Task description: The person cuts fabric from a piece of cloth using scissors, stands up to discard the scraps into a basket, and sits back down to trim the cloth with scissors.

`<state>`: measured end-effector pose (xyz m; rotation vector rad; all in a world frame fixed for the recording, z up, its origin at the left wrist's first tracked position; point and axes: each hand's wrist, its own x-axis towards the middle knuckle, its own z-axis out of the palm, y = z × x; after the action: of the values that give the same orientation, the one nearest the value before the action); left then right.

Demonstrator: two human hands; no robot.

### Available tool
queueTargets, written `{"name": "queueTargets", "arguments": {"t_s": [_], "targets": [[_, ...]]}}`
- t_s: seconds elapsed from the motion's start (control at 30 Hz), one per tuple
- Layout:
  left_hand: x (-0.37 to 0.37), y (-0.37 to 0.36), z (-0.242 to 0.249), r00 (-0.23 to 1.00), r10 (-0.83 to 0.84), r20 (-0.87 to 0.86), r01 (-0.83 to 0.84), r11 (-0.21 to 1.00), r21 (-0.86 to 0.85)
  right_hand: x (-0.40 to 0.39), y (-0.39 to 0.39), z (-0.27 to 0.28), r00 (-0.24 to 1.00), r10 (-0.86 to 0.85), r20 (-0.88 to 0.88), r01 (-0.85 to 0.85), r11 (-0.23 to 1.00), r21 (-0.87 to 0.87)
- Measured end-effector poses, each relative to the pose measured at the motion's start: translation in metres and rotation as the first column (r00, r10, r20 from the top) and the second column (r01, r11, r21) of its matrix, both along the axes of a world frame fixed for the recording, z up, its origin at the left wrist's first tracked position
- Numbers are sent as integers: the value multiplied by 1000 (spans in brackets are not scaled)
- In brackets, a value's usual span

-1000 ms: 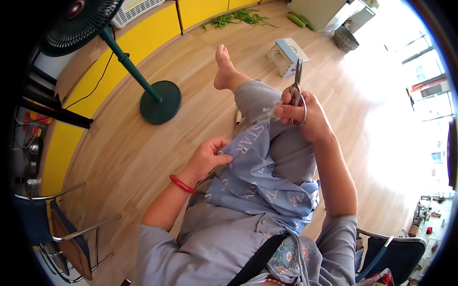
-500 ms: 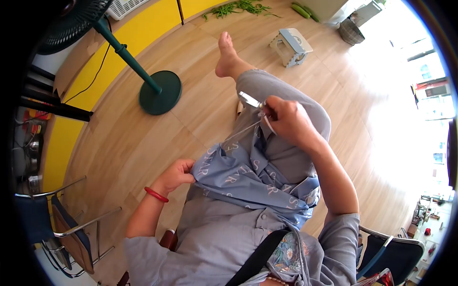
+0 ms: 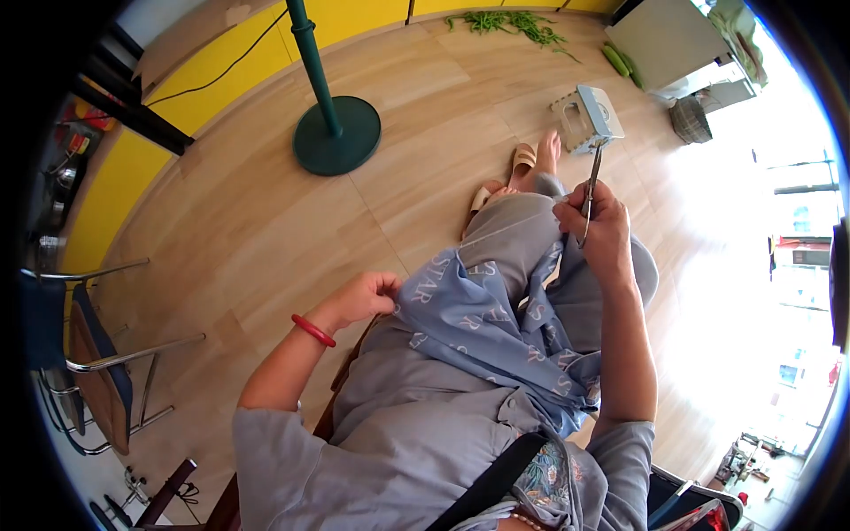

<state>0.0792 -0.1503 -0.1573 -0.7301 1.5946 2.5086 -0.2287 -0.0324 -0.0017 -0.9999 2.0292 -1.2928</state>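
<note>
Blue cloth (image 3: 474,314) printed with white "STAR" lettering lies bunched across my lap. At its left edge my left hand (image 3: 361,299) is closed, pinching the fabric between thumb and fingers. Above my knees, my right hand (image 3: 606,232) grips a pair of scissors (image 3: 592,181), blades pointing away from me and apparently together. A thin pale thread (image 3: 509,228) stretches from the cloth's upper edge toward my right fingers. Whatever else those fingers pinch is too small to make out.
On the wooden floor stand a green round stand base (image 3: 337,135), a small folding stool (image 3: 589,119) and a woven basket (image 3: 690,120). Green vegetables (image 3: 513,26) lie by the yellow cabinets (image 3: 345,31). A metal-framed chair (image 3: 102,367) is at left. Sandals (image 3: 522,161) sit by my feet.
My right hand has moved away from the cloth, and the scissors have turned to point forward. The raised leg has come down beside the sandals. My left hand still pinches the cloth.
</note>
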Motion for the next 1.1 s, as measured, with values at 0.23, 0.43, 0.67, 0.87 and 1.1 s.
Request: {"name": "queueTargets", "arguments": {"t_s": [0.23,0.43,0.67,0.87,1.1], "targets": [[-59,-4,26,940,330,-87,-340,926,-165,9,-12,-2,999,5,-40,-3,999,38],[-90,9,42,983,174,-58,-182,963,-201,9,-10,-11,995,-38,97,40,999,-13],[-89,12,59,931,329,-156,-317,943,98,0,-9,-23,987,-73,144,76,997,-14],[-83,2,76,930,302,-211,-287,953,99,-2,-19,-33,989,-54,141,47,998,48],[-79,-16,81,941,281,-189,-263,958,118,17,-18,-25,988,109,-106,-91,983,160]]}}
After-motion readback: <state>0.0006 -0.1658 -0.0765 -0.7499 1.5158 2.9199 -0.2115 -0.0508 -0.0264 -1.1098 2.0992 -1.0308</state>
